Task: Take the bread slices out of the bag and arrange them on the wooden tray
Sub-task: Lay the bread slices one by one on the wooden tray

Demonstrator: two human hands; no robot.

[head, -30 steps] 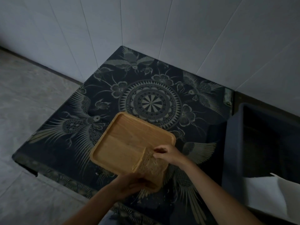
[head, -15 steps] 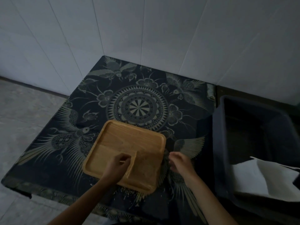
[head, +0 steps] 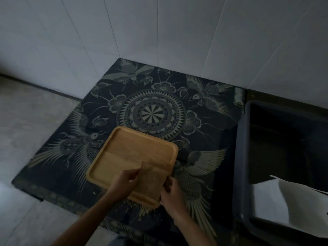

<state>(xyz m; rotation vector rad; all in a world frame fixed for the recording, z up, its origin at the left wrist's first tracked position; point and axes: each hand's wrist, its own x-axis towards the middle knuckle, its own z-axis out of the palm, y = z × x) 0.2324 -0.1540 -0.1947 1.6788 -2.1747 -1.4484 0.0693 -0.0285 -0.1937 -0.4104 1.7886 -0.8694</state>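
I see the wooden tray (head: 132,160) skewed on the dark patterned table (head: 154,112), corners toward 12 and 6 o'clock, its near corner close to the table's front edge. The tray's 11 o'clock half is bare. A bread slice (head: 150,180) lies flat in the 5 o'clock part, long axis toward 11. My left hand (head: 122,181) pinches its 11 o'clock corner; my right hand (head: 171,190) grips its 4 o'clock edge. A grey bin (head: 243,157) walls off 3 o'clock.

Home kitchen corner: white tiled walls (head: 159,32), patterned glass-topped counter (head: 152,114), dark plastic tub (head: 243,157), wooden tray (head: 127,153).
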